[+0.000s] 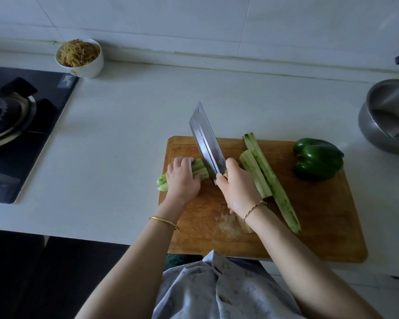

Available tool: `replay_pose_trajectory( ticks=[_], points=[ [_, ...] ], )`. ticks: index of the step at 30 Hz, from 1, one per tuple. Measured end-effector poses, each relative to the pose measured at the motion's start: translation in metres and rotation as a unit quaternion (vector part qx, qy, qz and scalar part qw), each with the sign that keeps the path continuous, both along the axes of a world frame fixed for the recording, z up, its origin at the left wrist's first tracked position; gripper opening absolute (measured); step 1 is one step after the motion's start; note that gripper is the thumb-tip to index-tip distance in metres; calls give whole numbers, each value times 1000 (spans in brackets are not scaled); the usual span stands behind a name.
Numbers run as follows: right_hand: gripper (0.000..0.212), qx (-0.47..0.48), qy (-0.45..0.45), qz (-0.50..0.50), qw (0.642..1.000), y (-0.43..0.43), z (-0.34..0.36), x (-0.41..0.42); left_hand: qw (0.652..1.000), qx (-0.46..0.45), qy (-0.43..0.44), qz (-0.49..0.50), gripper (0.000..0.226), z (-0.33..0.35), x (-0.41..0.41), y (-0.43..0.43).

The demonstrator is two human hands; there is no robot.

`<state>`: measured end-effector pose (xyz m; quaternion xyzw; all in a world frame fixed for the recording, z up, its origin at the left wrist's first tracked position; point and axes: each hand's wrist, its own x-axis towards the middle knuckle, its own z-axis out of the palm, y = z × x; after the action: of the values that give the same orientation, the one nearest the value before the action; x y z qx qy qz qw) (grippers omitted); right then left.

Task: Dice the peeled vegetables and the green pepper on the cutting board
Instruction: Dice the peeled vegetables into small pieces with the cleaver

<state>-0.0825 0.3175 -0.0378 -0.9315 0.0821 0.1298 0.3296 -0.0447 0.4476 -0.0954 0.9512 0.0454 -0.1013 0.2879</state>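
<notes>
Your left grip [182,178] clamps bundled strips [199,170] at board [320,226] left edge, steadying them for cleaver [205,139]; your right grip [237,187] wraps its handle, blade poised at cut ends. Pepper [318,158] waits whole, board's far right

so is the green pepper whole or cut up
Whole. The green pepper sits on the cutting board at its far right corner, lobes intact, apart from the cleaver.
</notes>
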Motion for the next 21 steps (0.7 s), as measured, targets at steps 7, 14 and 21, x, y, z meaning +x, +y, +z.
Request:
replay_pose_trajectory(
  ticks=[7,14,21],
  points=[
    [17,-13,17,21,1000,-1,3,1,1000,-3,-4,1,46,2,-1,-1],
    [13,-11,53,48,997,1,8,11,1000,-4,-6,4,44,0,0,-1],
    [29,-18,46,28,998,6,-5,8,1000,-4,-15,-1,42,0,-1,0]
  ],
)
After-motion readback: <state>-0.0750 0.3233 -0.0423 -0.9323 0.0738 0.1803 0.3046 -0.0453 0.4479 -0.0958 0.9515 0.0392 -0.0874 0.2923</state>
